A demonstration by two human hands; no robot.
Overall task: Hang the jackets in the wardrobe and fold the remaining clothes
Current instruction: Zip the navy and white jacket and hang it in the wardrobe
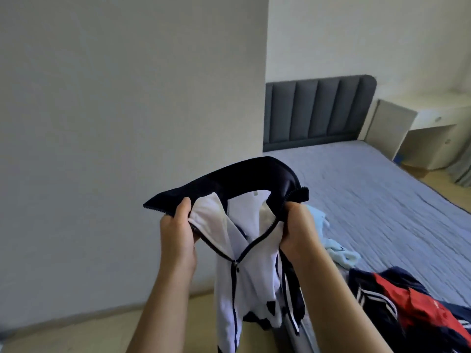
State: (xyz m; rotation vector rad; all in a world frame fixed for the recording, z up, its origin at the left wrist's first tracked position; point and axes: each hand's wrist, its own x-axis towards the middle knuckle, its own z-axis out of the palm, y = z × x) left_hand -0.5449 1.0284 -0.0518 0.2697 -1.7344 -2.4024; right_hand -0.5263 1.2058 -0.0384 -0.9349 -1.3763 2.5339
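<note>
Gripping the white jacket (254,271) by its navy collar, the left hand (178,233) has its fingers curled tight round the zip edge at nine o'clock of the open neck, while the right hand (297,225) is closed in a fist on the opposite zip edge at three o'clock. The jacket hangs in the air between the two forearms, zipped in its lower part, beside the bed (369,187). On the bed, a pale blue garment (341,253) lies at three o'clock of the jacket and a navy and red garment (413,301) at four o'clock.
</note>
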